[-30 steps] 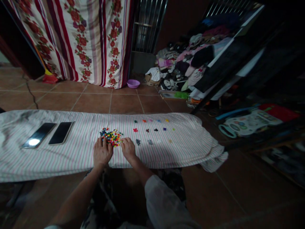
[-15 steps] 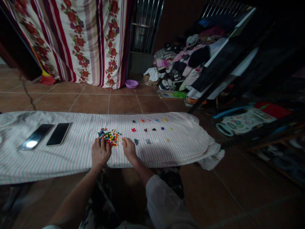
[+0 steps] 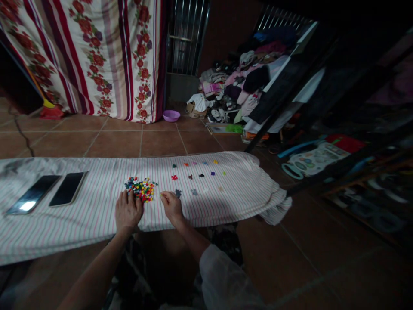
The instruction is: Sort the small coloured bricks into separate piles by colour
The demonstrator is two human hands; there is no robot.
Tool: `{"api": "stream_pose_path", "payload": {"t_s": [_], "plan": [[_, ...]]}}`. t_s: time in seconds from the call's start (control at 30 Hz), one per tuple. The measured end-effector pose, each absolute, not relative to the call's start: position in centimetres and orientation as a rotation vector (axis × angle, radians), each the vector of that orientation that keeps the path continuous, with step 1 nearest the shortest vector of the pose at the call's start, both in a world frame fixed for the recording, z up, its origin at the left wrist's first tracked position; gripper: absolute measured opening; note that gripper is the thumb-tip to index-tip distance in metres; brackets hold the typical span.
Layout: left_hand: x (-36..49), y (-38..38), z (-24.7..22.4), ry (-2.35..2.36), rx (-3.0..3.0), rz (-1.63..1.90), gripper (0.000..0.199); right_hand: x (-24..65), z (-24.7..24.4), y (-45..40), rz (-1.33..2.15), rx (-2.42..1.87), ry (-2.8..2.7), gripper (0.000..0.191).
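A heap of small multicoloured pieces (image 3: pixel 142 188) lies on the striped cloth (image 3: pixel 97 181). My left hand (image 3: pixel 128 212) rests palm down at the heap's near edge, fingers spread and touching it. Just right of the heap, my right hand (image 3: pixel 172 208) pinches a tiny yellowish piece (image 3: pixel 161 195) between thumb and forefinger. Small groups sorted by colour lie in three rows to the right, among them a red group (image 3: pixel 174 177), a dark grey group (image 3: pixel 178 193) and a yellow group (image 3: pixel 215 162).
Two phones, one (image 3: pixel 34 194) with a bright reflection and another (image 3: pixel 67 188), lie at the left on the cloth. Beyond it, a purple basin (image 3: pixel 171 115) stands on the tiled floor, near a pile of clothes (image 3: pixel 238 86). A floral curtain (image 3: pixel 112 56) hangs behind.
The view has shifted, so the cloth and phones sit further left in the picture. My right hand has moved slightly away from the heap, still pinching; my left hand stays at its edge.
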State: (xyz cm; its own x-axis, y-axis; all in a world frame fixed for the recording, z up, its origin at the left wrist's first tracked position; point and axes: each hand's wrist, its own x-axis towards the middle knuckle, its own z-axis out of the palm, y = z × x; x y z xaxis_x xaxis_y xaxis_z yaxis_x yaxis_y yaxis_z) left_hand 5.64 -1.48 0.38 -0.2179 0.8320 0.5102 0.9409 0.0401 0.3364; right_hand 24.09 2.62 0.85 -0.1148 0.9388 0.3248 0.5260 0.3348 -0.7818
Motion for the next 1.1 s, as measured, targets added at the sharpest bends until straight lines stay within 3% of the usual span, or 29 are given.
{"api": "stream_pose_path", "payload": {"t_s": [0.7,1.1], "plan": [[5.7,-1.7,1.1,-2.087,-1.866,-0.962,0.051,38.0,2.0,5.5,0.461,-1.509,-1.448,0.03],[5.2,-1.7,0.8,-2.054,-1.91,-0.894,0.043,47.1,0.9,11.1,0.33,-1.669,-1.139,0.025]]}}
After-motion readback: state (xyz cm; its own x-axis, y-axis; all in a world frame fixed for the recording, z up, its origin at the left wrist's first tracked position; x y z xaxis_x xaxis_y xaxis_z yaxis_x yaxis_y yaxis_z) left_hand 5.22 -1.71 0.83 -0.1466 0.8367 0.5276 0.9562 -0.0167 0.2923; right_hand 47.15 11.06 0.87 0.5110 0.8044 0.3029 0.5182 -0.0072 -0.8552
